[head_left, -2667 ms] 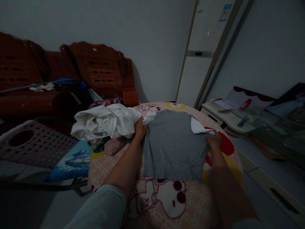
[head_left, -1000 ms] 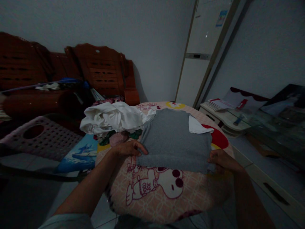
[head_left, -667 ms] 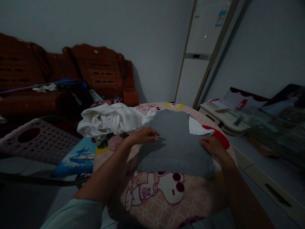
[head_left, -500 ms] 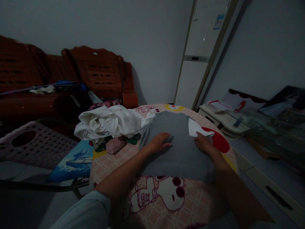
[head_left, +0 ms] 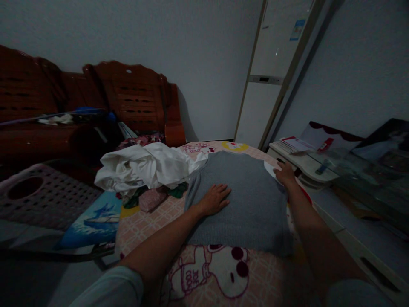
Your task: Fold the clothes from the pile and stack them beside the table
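A grey knit top (head_left: pixel 243 204) lies spread on the round table. My left hand (head_left: pixel 214 199) rests flat on its middle, fingers stretched out and holding nothing. At the top's far right edge is a white cloth piece (head_left: pixel 271 169), which looks like a sleeve. My right hand (head_left: pixel 285 174) is closed on this white piece, with the fingertips partly hidden. Left of the grey top, a crumpled white garment (head_left: pixel 150 166) is heaped up and reaches to its upper left corner.
A patterned pink tablecloth (head_left: pixel 150 226) covers the table. Beside the white heap lies a small pink cloth bundle (head_left: pixel 152 199). A lattice plastic chair (head_left: pixel 47 196) stands to the left, a wooden bench (head_left: pixel 131 102) behind. On the right is a low cabinet (head_left: pixel 306 157) with papers.
My right hand has moved outward and away from me, to the right edge, and the white piece now shows less beyond the grey top. My left hand has flattened onto the fabric.
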Demonstrator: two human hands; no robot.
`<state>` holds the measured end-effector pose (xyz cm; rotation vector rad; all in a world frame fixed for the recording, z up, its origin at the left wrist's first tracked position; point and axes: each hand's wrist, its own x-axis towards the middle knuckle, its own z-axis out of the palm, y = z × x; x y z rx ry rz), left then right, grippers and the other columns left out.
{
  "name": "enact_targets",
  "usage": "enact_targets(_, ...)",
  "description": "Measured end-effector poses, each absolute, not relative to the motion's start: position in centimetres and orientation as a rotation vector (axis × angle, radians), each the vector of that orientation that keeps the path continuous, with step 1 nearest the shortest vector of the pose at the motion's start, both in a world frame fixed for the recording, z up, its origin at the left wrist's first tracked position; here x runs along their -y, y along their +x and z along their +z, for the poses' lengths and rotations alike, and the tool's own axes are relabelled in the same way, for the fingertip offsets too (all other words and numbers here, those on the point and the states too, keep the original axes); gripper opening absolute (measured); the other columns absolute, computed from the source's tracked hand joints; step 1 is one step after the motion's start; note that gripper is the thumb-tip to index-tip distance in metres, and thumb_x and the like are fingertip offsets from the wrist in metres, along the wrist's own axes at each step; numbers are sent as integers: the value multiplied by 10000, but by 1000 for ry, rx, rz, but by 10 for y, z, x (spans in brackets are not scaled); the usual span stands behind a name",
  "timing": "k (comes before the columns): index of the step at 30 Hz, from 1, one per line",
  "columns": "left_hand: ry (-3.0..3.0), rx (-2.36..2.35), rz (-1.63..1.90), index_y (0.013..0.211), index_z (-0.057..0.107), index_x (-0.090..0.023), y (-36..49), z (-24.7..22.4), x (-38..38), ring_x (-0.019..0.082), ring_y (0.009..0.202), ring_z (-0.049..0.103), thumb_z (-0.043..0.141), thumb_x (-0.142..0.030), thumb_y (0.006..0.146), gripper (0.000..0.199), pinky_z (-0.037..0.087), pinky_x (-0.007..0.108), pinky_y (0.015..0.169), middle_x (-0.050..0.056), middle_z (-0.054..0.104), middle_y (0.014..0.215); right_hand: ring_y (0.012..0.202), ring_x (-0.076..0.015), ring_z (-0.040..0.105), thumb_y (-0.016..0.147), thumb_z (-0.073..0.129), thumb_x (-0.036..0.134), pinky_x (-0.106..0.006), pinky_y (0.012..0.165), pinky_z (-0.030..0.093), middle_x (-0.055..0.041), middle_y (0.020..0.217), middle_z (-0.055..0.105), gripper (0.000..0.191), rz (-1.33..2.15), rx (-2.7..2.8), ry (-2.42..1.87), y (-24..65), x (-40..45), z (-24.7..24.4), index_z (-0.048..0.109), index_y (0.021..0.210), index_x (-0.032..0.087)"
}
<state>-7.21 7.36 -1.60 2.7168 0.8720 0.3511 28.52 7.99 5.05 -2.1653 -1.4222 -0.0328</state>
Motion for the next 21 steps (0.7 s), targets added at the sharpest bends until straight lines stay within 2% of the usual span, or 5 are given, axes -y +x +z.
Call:
enact_targets(3, 2714, -880, 336, 1468, 406, -183, -72, -15, -73, 308, 1437, 310, 396, -440, 973, 558, 201, 506, 1172, 155, 358, 1549, 1370, -341, 409, 872, 495, 297, -494, 1147, 293, -190, 1466, 453, 492, 160, 1702, -2100, 240, -76, 35, 568, 1331, 135)
enact_targets(7, 2705, -875, 363, 1467, 404, -173, -74, -16, -73, 316, 1438, 310, 409, -438, 970, 564, 213, 523, 1170, 161, 360, 1546, 1408, -306, 371, 899, 515, 420, -429, 1169, 275, -171, 1507, 423, 569, 296, 1970, -1997, 188, -66, 5, 520, 1388, 129)
enact_targets(13, 2585, -896, 553, 1412, 458, -152, -81, -28, -84, 278, 1412, 370, 532, -394, 912, 560, 286, 468, 1166, 178, 396, 1519, 1429, -288, 337, 949, 400, 444, -476, 1173, 242, -144, 1524, 411, 547, 85, 2065, -1949, 180, -54, -37, 483, 1414, 168)
enact_targets(17, 2414, -1204, 870, 1377, 474, -155, -95, -18, -107, 282, 1426, 341, 579, -253, 862, 535, 285, 469, 1178, 164, 391, 1520, 1437, -296, 321, 960, 361, 441, -498, 1170, 233, -160, 1530, 395, 551, 70, 2058, -1955, 182, -54, -44, 473, 1419, 157)
enact_targets(21, 2159, -1672, 1031, 1376, 455, -79, -118, 2, -136, 305, 1418, 344, 594, -163, 825, 574, 287, 425, 1181, 209, 405, 1495, 1434, -288, 327, 963, 354, 449, -490, 1165, 245, -148, 1526, 407, 545, 48, 2049, -1954, 179, -54, -44, 481, 1413, 169)
